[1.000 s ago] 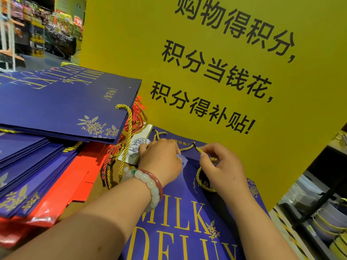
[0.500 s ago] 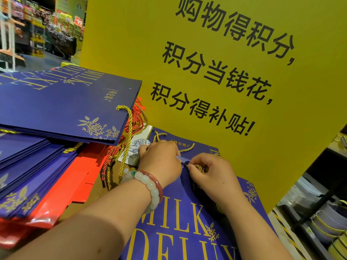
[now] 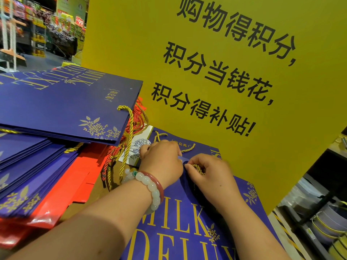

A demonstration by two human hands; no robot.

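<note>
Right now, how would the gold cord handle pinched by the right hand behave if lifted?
Probably floppy: the gold cord handle curls loosely under the right hand. Likely light and easy to keep hold of, being thin twisted rope.

Backdrop, 12 to 3 o'clock: yellow sign board [image 3: 131, 53], upright, printed with large black Chinese characters.
Shop aisle, 10 to 11 o'clock: stocked shelves [image 3: 47, 25] of packaged goods; red price tag [image 3: 80, 21] reading "99"; grey floor [image 3: 43, 60] below. Lighting there dim.
Storage, 4 o'clock: dark rack [image 3: 317, 203] holding stacked bowls [image 3: 330, 220] with yellow rims.
</note>
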